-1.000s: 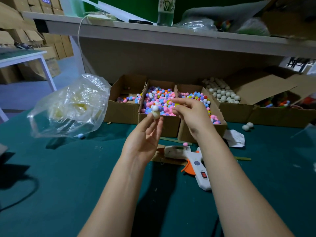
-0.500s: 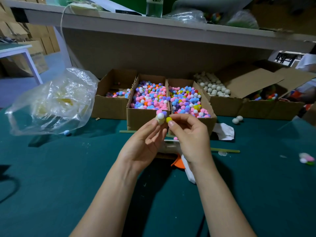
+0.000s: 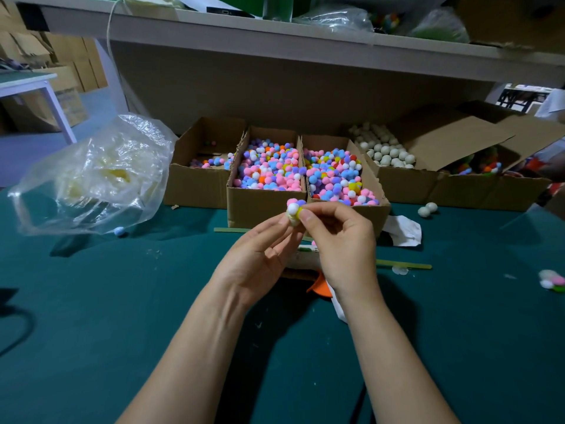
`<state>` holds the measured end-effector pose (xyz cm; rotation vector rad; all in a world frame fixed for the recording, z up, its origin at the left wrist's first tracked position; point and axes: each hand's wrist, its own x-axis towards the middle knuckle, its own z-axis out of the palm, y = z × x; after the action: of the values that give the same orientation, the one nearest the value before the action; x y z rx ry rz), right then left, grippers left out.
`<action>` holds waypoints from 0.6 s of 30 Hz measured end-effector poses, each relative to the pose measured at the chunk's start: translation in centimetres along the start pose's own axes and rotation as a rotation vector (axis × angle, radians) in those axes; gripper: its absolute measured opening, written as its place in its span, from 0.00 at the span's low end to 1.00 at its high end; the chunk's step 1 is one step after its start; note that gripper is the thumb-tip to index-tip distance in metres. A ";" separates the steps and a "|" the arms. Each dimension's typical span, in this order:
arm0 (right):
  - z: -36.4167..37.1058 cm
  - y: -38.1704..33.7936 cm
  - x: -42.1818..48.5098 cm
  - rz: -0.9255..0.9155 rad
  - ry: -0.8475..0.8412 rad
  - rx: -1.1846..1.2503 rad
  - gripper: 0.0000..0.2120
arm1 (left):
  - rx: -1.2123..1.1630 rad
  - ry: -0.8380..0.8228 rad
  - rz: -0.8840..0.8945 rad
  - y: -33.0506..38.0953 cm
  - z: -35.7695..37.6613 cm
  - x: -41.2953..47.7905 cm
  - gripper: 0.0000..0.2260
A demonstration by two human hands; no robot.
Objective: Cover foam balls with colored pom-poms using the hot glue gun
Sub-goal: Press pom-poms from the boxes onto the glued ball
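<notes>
My left hand point(image 3: 260, 258) holds a small foam ball point(image 3: 293, 221) at its fingertips, with white, pink and purple pom-poms stuck on its top. My right hand point(image 3: 339, 240) pinches a yellow pom-pom point(image 3: 301, 212) and presses it against the ball's right side. Both hands meet above the green table, in front of the open cardboard boxes of mixed pom-poms point(image 3: 269, 169). The hot glue gun point(image 3: 321, 286) lies on the table under my hands, mostly hidden; only its orange trigger and a bit of white body show.
A box of bare foam balls point(image 3: 385, 148) stands at the back right, two loose balls point(image 3: 427, 209) before it. A crumpled clear plastic bag point(image 3: 94, 175) fills the left. Glue sticks point(image 3: 403, 265), a white paper scrap point(image 3: 402, 231) and a pom-pom cluster point(image 3: 552, 283) lie right. A shelf hangs overhead.
My right hand came back from the pom-pom box with a yellow pom-pom and brought it onto the ball held by my left hand. The camera tilted slightly downward.
</notes>
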<state>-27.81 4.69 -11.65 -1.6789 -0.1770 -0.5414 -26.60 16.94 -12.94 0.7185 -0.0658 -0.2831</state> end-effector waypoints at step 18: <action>-0.8 0.0 0.1 -0.137 -0.046 -0.224 0.05 | 0.000 0.032 -0.023 -0.1 -0.2 0.0 0.09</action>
<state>-27.94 3.95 -11.57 -1.9077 -0.2746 -0.6447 -26.61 17.04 -13.17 0.7244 -0.0270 -0.2938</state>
